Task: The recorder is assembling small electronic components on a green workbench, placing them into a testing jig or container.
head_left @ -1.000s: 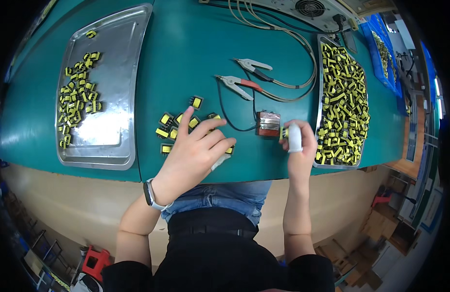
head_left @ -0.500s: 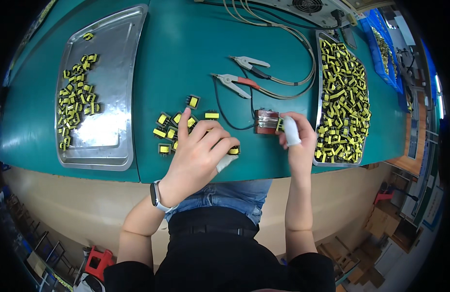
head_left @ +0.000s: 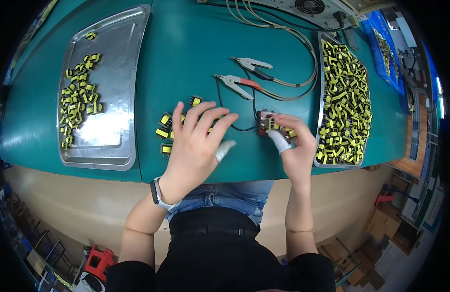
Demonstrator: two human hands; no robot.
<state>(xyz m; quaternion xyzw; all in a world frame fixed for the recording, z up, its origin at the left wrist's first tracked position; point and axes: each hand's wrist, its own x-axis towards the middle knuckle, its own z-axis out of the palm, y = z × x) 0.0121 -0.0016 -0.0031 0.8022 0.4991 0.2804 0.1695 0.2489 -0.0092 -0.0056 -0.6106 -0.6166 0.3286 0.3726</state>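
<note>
My left hand is spread, palm down, over a loose group of small yellow-and-black transformers on the green table. Around its fingers show a transformer at the far side and another transformer by the wrist side; the rest are partly hidden. White wrapping covers the thumb. My right hand, its thumb also wrapped in white, pinches a transformer at the red-brown fixture with metal contacts. Whether it touches the contacts I cannot tell. More yellow shows under the curled fingers of this hand.
A metal tray with some transformers lies at left; a fuller metal tray, heaped with them, is at right. Two clip leads with cables lie beyond the fixture. Behind stand an instrument with a fan and blue bins.
My left hand has spread its fingers, and the transformer that was by its fingertips no longer shows there. My right hand has shifted left, bringing a transformer over the fixture.
</note>
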